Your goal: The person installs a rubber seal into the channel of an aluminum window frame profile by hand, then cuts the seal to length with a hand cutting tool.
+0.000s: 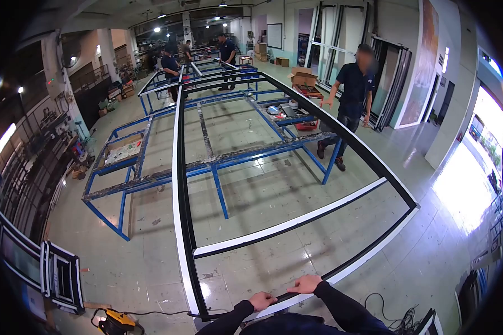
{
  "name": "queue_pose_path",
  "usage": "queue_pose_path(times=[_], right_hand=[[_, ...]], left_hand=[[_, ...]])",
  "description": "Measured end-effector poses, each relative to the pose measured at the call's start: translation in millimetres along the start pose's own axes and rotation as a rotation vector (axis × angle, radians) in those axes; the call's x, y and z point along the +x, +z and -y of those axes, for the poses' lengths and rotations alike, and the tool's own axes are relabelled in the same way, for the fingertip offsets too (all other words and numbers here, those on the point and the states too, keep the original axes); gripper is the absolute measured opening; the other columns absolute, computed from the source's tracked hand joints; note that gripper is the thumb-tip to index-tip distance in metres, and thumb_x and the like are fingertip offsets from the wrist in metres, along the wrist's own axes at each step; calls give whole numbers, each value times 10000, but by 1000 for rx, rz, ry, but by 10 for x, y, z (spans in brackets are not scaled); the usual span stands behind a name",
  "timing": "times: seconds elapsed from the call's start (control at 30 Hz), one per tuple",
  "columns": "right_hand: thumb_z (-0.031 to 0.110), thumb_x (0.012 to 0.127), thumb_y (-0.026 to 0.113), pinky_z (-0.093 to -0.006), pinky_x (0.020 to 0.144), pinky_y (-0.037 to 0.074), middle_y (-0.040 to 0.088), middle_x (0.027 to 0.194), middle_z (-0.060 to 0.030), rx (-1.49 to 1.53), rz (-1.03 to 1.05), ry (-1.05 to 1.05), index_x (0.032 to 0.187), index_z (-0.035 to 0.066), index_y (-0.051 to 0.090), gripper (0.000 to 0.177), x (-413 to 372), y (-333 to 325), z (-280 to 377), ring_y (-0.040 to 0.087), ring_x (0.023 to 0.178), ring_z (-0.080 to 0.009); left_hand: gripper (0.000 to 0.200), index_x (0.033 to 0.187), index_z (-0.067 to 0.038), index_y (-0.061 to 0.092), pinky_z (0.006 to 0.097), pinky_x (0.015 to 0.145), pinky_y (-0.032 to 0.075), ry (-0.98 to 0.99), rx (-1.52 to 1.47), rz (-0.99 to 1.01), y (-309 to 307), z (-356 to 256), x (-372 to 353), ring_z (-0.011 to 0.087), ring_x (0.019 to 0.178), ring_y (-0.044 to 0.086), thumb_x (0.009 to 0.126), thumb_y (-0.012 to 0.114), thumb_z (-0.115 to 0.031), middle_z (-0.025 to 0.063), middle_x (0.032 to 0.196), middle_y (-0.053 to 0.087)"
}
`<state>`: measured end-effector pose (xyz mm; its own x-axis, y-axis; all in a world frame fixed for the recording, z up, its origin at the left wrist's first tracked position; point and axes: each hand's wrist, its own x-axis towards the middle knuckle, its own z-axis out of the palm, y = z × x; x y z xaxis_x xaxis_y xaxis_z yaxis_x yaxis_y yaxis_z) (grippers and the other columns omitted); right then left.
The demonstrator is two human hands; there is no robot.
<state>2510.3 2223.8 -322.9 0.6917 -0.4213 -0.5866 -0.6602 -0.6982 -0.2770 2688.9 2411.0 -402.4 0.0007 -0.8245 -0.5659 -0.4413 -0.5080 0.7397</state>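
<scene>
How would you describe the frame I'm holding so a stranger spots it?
Find the blue steel stand mid-floor. Across it lies a big rectangular frame, near end in your left hand and right hand. Unlike the stand, it is black edged with white.

window frame (185, 223): smooth metal profile, satin black on the inner face, glossy white on the outer. surface (218, 163): blue-painted metal tube, with top rails grey, scuffed and rough along their edges. floor (151, 268): smooth grey slabs, glossy enough to mirror the lamps. sleeves (341, 307): dark matt cloth. box (302, 75) beyond the surface's far right corner: plain brown cardboard. tool (117, 322) on the floor: yellow and black plastic casing.
</scene>
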Motion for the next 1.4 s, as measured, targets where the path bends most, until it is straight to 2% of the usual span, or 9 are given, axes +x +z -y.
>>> queue_pose_path(times=[0.13, 0.23, 0.43, 0.63, 0.73, 0.97, 1.0, 1.3, 1.4], right_hand=[[641, 864, 488, -447, 861, 475, 721, 870, -130, 16, -258, 147, 920, 154, 745, 554, -283, -80, -41, 683, 869, -324], [633, 877, 477, -456, 850, 490, 722, 830, -100, 42, -311, 142, 904, 155, 745, 549, -264, 1, -81, 689, 845, -323], [553, 897, 472, -483, 817, 512, 712, 849, -167, 104, -305, 120, 885, 107, 739, 520, -280, 9, -121, 683, 833, -370], [534, 913, 452, -489, 842, 504, 714, 895, -172, 104, -274, 133, 929, 86, 731, 528, -260, -26, -98, 682, 871, -373], [529, 922, 437, -490, 850, 502, 713, 915, -176, 99, -264, 142, 952, 86, 728, 531, -272, -39, -100, 681, 888, -371], [509, 936, 420, -491, 850, 505, 712, 925, -185, 135, -272, 179, 943, 92, 734, 522, -216, -67, -72, 679, 891, -381], [506, 937, 420, -490, 849, 506, 712, 924, -185, 139, -278, 182, 939, 93, 735, 519, -209, -54, -76, 679, 888, -382], [505, 945, 406, -474, 861, 475, 717, 890, -141, 130, -232, 197, 922, 106, 728, 513, -191, -23, -92, 675, 881, -350], [567, 908, 451, -468, 867, 468, 719, 879, -120, 131, -220, 148, 916, 145, 736, 509, -255, -29, -93, 678, 861, -331]], left_hand=[[500, 1021, -65, 720, 384, 781, 503, -5, 20, 28, -85, -140, -51, 270, 835, 670, 912, 572, -529, 155, 885, 707], [483, 991, -58, 725, 375, 753, 502, -70, 36, 40, -126, -283, -74, 251, 788, 663, 915, 583, -514, 145, 835, 704], [433, 946, -22, 736, 312, 677, 486, 40, -45, 6, 61, -278, 248, 126, 684, 598, 913, 638, -442, 79, 758, 690], [490, 911, 7, 729, 319, 668, 485, -104, -117, 61, 17, -417, 287, 147, 674, 605, 888, 658, -477, 91, 735, 679], [541, 893, -24, 731, 362, 672, 494, -92, 7, 94, 15, -419, 401, 209, 670, 633, 870, 622, -554, 119, 749, 687], [538, 896, -18, 723, 396, 698, 500, 1, 45, 54, 79, -641, 543, 278, 725, 663, 881, 602, -542, 174, 778, 692], [488, 894, -6, 729, 359, 673, 495, 13, 44, 27, 117, -679, 582, 190, 686, 627, 884, 633, -484, 124, 725, 680], [581, 864, -8, 721, 439, 740, 509, 81, 143, -32, 311, -720, 884, 364, 799, 678, 872, 573, -570, 224, 826, 696], [612, 922, 18, 722, 381, 722, 501, 19, 125, 8, 173, -795, 583, 287, 745, 665, 889, 572, -575, 211, 808, 695]])
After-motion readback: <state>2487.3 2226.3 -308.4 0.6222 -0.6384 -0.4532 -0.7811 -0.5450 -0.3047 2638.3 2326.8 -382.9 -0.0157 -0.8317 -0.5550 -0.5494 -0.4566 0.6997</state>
